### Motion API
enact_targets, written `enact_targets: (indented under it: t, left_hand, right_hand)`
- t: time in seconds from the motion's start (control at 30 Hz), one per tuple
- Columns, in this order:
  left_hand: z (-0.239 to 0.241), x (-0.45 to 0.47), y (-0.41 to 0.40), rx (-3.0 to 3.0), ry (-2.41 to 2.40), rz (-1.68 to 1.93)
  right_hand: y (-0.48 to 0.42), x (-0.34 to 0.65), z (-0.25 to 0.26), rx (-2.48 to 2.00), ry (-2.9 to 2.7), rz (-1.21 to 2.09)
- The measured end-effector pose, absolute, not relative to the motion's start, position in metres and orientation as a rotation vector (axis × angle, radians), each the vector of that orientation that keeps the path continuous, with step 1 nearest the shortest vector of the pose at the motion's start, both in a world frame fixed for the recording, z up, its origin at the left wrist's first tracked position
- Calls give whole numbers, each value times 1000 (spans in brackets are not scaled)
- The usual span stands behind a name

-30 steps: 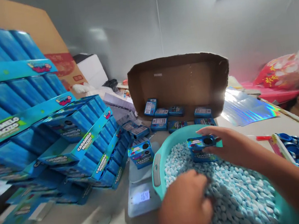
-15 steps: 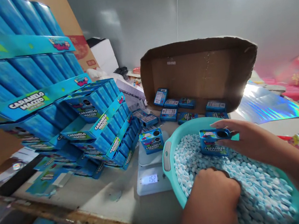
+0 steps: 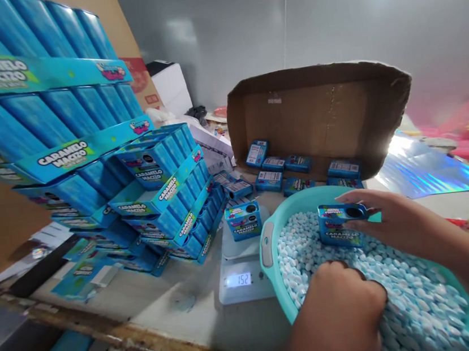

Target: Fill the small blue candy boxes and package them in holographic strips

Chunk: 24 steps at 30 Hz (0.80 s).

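A teal basin holds a deep layer of pale blue and white candies. My right hand grips a small blue candy box by its right end, upright over the candies at the back of the basin; a dark round hole shows in its top. My left hand is curled, knuckles up, down among the candies in front of that box. Its fingertips are hidden. Another candy box stands upright on a white digital scale, whose display reads 152.
Tall stacks of filled blue display trays rise at the left. Behind the basin a cardboard box lies open with several candy boxes at its mouth. Shiny holographic sheet lies at the right. The table's front edge runs below.
The whole view has shifted slightly, so everything sits a little farther right. Both hands keep nearly the same places over the basin, and the scale still reads 152.
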<state>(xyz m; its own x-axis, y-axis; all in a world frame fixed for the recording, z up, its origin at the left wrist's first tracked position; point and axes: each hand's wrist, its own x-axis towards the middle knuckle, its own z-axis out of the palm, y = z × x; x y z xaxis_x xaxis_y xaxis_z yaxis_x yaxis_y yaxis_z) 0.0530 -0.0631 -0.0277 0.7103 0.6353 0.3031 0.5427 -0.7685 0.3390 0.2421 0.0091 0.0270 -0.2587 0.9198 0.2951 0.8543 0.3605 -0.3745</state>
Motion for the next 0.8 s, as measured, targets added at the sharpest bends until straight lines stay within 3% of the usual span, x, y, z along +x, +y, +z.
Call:
enact_targets:
  t: [0.37, 0.53, 0.67, 0.8]
  left_hand:
    - [-21, 43, -59, 2637, 998, 838]
    - [10, -24, -21, 2412, 1455, 1185]
    - [21, -69, 13, 2269, 1813, 1090]
    - [11, -81, 29, 2213, 1869, 989]
  right_hand:
    - [9, 238, 31, -1544, -2139, 281]
    - [6, 235, 35, -1561, -2165, 261]
    - [5, 234, 35, -1591, -2159, 281]
    - [4, 234, 33, -1601, -2146, 275]
